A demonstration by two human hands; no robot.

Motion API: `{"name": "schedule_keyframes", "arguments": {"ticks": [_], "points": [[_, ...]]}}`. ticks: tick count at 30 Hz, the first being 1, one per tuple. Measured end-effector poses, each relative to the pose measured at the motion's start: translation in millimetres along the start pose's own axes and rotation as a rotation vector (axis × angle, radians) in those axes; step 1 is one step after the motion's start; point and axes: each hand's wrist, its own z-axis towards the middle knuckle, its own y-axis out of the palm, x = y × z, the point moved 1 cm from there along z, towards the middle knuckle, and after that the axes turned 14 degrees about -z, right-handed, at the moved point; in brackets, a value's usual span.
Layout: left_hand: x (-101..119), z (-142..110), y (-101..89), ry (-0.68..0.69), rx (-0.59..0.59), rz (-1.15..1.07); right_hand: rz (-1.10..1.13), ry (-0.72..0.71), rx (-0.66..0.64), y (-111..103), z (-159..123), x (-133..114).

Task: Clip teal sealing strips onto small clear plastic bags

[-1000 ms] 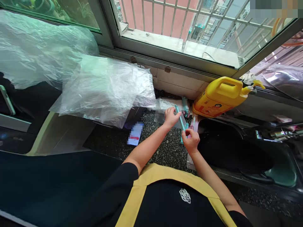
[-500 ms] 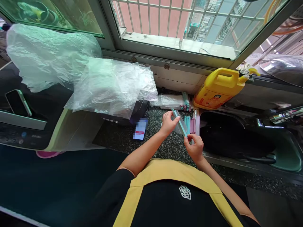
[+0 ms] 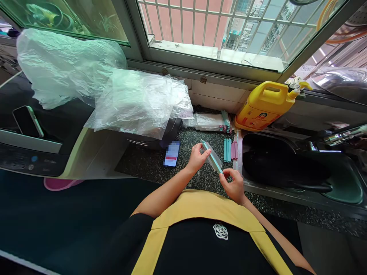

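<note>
Teal strip [image 3: 212, 157], slim and straight, is held at a slant above the speckled dark tabletop [image 3: 149, 168], between the person's two hands. The fingers of the left hand [image 3: 196, 158] pinch it near its far end, thumb on top; the fingers of the right hand [image 3: 234, 186] pinch its near end. A small piece of clear plastic [image 3: 218, 154] sticks out along the strip (whether it is clamped inside is too small to tell).

Just beyond the right hand, more teal strips [image 3: 227, 150] lie side by side on the tabletop, with shorter pink strips [image 3: 234, 151] next to them, by the sink's edge. Farther back, a stack of clear bags [image 3: 205, 121] lies near the wall, and a mixed bunch of teal and pink pieces [image 3: 226, 121] sits at its right end.

A yellow jug with a pump [image 3: 259, 109] stands at the back corner of the sink [image 3: 344, 185], which holds a large black pan [image 3: 281, 168]. Left of the hands lies a blue item [image 3: 172, 154] (partly blurred out). Beyond it, crumpled clear plastic [image 3: 137, 103] is heaped up beneath the barred window [image 3: 218, 57], and a phone [image 3: 28, 121] rests on a black-topped appliance [image 3: 65, 126] at far left.
</note>
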Motion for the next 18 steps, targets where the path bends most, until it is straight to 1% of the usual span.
{"name": "schedule_keyframes", "arguments": {"ticks": [4, 9, 14, 18], "points": [[-8, -7, -8.2, -0.053, 0.023, -0.118, 0.141, 0.103, -0.142, 2, -3, -3], [-11, -11, -19.2, -0.075, 0.030, -0.142, 0.388, 0.207, -0.288, 4, 2, -7], [-6, -9, -25.6, -0.106, 0.021, -0.160, 0.542, 0.285, -0.384, 10, 7, -5], [-2, -9, -25.7, -0.155, -0.013, -0.281, 0.596, 0.308, -0.416, 14, 8, -2]]}}
